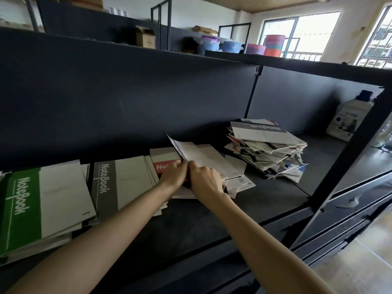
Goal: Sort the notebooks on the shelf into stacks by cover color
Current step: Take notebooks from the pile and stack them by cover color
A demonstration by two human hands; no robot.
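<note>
**Notebooks handled mid-sort on dark shelf**

At the centre of the shelf (275, 200), a pale notebook (199, 154) is held tilted w/ its far corner raised. It is gripped at the near edge by both hands. The left hand (175, 175) and right hand (206, 181) are pressed knuckle to knuckle. The fingers (183, 166) of each are curled round that edge, tho the right fingertips are hidden beneath it. Under the hands a loose heap (237, 177) of pale covers is spread. A red notebook (164, 166) is seen just behind the left hand. At far left a green stack (31, 209) is laid flat, w/ a grey stack (118, 183) just beside it on the right. Well to the right, nr the back panel, a messy pile (267, 153) is topped by a grey-banded cover. A white bottle (347, 119) is stood at the shelf's right end.
</note>
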